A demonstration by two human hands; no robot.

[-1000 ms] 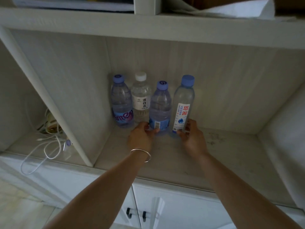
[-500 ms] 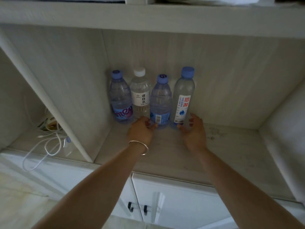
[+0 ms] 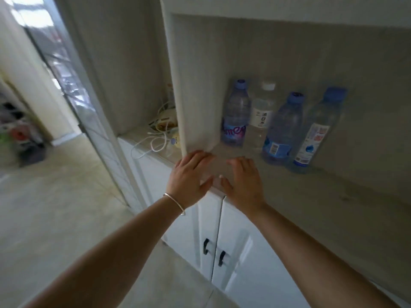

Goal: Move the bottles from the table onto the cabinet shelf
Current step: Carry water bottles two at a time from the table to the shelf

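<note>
Now both hands, the left hand and the right hand, hover empty with fingers spread near the shelf edge, apart from four upright bottles.

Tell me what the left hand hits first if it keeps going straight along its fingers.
Probably the white divider panel: the left hand points up at the panel's lower front edge, its fingertips already overlapping it. Depth is unclear, so contact can't be confirmed.

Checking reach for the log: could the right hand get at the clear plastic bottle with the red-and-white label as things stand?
Probably yes. The right hand is open and empty at the shelf edge, and the red-and-white-labelled clear plastic bottle stands rightmost in the row, with bare shelf between them.
</note>
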